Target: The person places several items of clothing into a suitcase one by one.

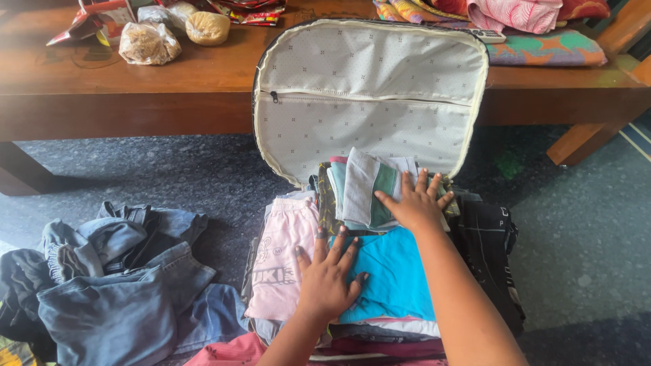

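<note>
— Where is the blue shirt (400, 274)?

— It lies flat on top of the clothes in the open suitcase (369, 95), its long side running away from you.

— What do your two hands do?

— Your left hand (327, 278) and right hand (415, 202) press down flat, fingers spread, gripping nothing. One jeans pile (115, 285) sits beside the suitcase.

Two clear food bags (149, 42) are sitting on the counter (203, 74) at the far left, beside a red-and-white carton (95, 19); shiny red wrappers (247, 10) are lying behind them.
</note>
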